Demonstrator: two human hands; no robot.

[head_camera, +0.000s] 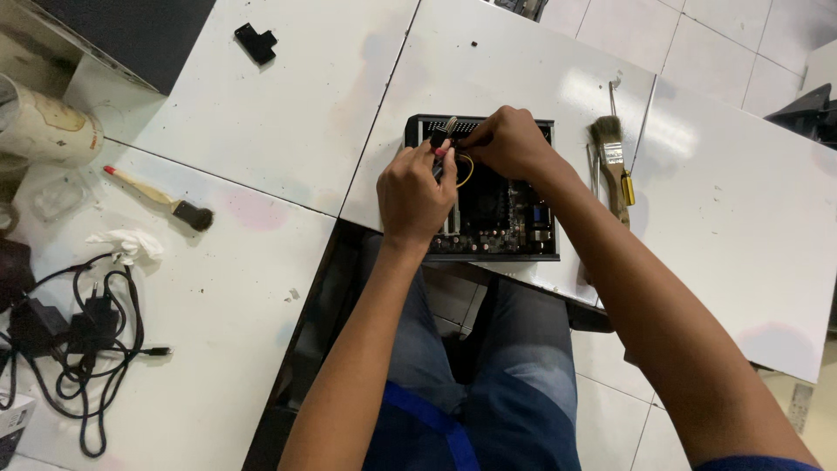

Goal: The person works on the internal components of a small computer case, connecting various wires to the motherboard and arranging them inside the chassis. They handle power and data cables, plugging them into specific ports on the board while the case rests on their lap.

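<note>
computer case (488,240), small, black and open on top, lies on the white table (261,113) right in front of us, at the near edge above our knees. inside it we see a dark circuit board (510,209) with small parts. both our hands are over the far left part of the case and they almost touch each other. our left hand (417,194) is closed, with its fingers pinched on a small connector (442,144) at the top edge of the case; our right hand (508,142) is also closed, fingertips pressed together on the same spot from the other side. a thin yellow wire (469,167) curves out between the two hands, down into the case. what exactly each fingertip holds we cannot tell, because the hands cover it.

just to the right of the case a paint brush (613,161) with a wooden handle lies on the table. to the left, well apart from the case, lies a second brush (161,196) with a red tip on the handle. near it there is a crumpled white tissue (129,244), and closer to us a bundle of black cables (78,340) with a power adapter. a small black part (255,42) lies at the far side of the table, and a paper cup (44,131) is on its side at the left edge.
</note>
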